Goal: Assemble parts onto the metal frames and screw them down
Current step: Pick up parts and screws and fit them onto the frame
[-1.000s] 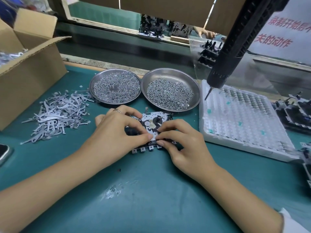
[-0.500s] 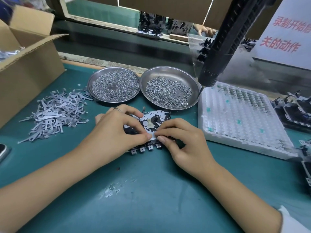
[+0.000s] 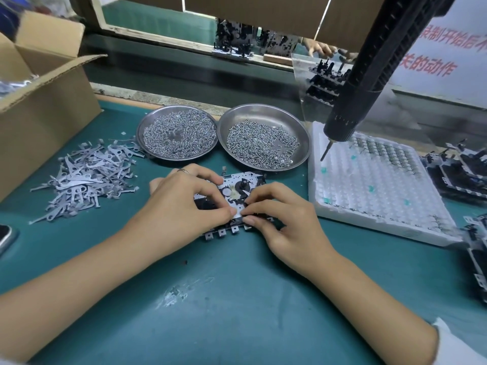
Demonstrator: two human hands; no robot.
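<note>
Frame: metal frame (image 3: 238, 189) flat on green mat (image 3: 237, 299)
L hand (image 3: 181, 206): fingers curled, pinching frame's near edge
R hand (image 3: 287, 222): same, fingertips meeting L's
Driver: electric screwdriver (image 3: 350, 111) hangs over white tray (image 3: 374, 227)

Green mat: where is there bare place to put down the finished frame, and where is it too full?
The green mat is bare nearest the person, between both forearms. A smaller bare strip lies between the right hand and the white tray. It is crowded behind: two screw dishes, the pile of metal levers at left, stacked frames at far right.
</note>
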